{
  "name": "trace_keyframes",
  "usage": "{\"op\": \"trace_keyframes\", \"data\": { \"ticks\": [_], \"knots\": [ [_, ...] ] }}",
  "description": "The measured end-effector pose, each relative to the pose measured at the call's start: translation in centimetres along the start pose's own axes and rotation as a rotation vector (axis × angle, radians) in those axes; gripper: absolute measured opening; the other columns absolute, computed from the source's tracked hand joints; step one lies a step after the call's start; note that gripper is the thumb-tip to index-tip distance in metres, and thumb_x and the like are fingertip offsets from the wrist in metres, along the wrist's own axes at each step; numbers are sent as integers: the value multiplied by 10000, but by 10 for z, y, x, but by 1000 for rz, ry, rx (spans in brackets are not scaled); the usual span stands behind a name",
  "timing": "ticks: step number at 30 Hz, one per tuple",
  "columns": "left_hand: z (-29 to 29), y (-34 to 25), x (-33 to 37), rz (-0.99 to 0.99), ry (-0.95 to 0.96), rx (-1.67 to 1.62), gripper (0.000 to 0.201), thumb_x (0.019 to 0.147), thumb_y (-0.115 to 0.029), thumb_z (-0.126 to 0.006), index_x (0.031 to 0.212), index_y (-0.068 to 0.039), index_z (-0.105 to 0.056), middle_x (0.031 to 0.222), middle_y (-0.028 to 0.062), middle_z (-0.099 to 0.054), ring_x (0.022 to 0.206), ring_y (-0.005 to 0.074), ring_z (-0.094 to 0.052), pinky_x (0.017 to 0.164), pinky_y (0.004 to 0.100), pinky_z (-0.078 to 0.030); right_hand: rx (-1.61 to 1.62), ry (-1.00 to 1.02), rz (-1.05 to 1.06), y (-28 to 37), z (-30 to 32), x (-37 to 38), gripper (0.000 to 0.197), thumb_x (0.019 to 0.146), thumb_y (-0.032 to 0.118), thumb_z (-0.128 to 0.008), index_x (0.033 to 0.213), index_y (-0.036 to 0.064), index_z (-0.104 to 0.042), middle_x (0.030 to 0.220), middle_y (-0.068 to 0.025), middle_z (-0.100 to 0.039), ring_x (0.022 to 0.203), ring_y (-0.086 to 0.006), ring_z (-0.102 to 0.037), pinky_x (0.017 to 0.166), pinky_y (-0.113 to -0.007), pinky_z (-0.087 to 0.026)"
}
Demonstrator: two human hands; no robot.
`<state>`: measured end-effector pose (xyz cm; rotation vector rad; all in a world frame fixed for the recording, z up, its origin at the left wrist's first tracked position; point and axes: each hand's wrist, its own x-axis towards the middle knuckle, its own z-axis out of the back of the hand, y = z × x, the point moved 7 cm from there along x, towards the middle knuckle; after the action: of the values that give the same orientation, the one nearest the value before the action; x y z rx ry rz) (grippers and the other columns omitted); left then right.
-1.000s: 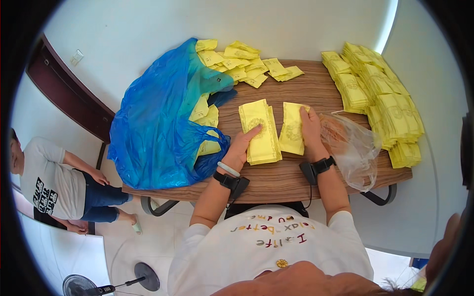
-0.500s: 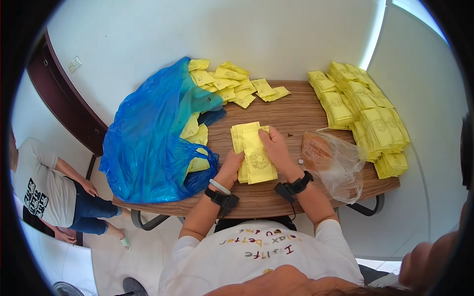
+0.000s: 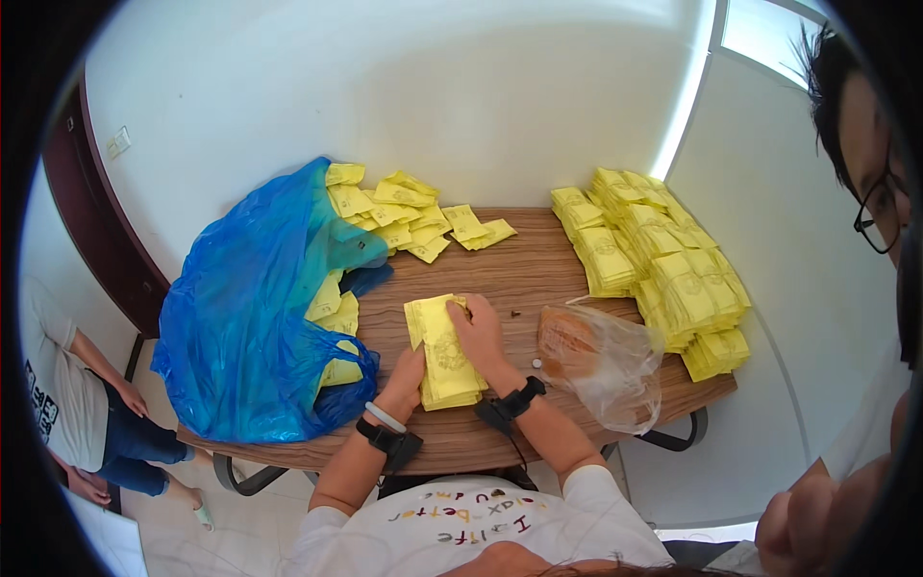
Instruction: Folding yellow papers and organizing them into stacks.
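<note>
A small stack of flat yellow packets [image 3: 444,358] is between my hands, over the near middle of the wooden table [image 3: 461,274]. My left hand [image 3: 408,378] grips its left edge, the fingers partly hidden by the stack. Along the upper right side, my right hand [image 3: 478,334] is closed on the same stack, its fingers over the top corner. To the left lies a big blue plastic bag [image 3: 240,317], with yellow packets [image 3: 336,317] showing at its opening. More loose yellow packets [image 3: 396,207] are scattered behind it.
Piled stacks of yellow packets [image 3: 663,260] stand at the table's right side. Nearer lies a clear plastic bag [image 3: 620,370] with something brown inside. A small white round piece [image 3: 536,363] and a tiny dark bit [image 3: 515,313] are beside it. People [image 3: 72,385] [image 3: 870,173] stand left and right.
My view has shifted, so the table sits lower and further left. The packets in my hands are more evenly lined up. The person at the right has come further into view.
</note>
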<state>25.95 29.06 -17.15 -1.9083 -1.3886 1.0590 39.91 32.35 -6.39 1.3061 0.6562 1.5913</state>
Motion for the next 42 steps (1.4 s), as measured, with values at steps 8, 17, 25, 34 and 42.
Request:
{"op": "trace_keyframes", "data": {
  "ticks": [8, 17, 25, 34, 42],
  "knots": [
    [-23, 4, -8, 138, -79, -123, 527, 1022, -443, -491, 1353, -32, -505, 1215, 112, -658, 1037, 241, -671, 887, 372, -555, -69, -100, 78, -13, 3, 0, 261, 896, 209, -655, 1027, -17, -642, 946, -169, -614, 911, -335, -615, 789, -397, -480],
    [-24, 1, -3, 23, 2, 47, 414, 939, -207, -666, 1288, -9, -561, 1174, 112, -667, 1041, 240, -668, 899, 364, -546, 138, -101, -13, -41, 4, 2, 195, 900, 160, -675, 1032, 21, -643, 879, -64, -604, 771, -173, -579, 693, -307, -477],
    [2, -29, 10, -123, -113, -139, 400, 945, -199, -654, 1270, 16, -564, 1170, 124, -665, 1040, 242, -668, 888, 357, -548, 428, 267, -366, -49, 4, -27, 202, 909, 206, -707, 962, 18, -655, 760, 33, -593, 672, -45, -505, 593, -228, -432],
    [10, -28, 6, -187, -173, -126, 394, 936, -189, -668, 1249, 30, -573, 1150, 119, -669, 1007, 234, -671, 861, 350, -549, 360, 506, -405, -35, -3, -52, 217, 873, 211, -750, 848, 5, -685, 728, 42, -582, 646, -36, -458, 561, -221, -380],
    [-3, -39, 6, -297, -189, -76, 392, 924, -158, -680, 1252, 28, -573, 1152, 104, -665, 1012, 229, -664, 864, 354, -547, 174, 523, -511, -47, 7, -59, 223, 840, 241, -776, 833, 35, -691, 688, 68, -550, 646, -48, -459, 572, -231, -374]
  ]
}}
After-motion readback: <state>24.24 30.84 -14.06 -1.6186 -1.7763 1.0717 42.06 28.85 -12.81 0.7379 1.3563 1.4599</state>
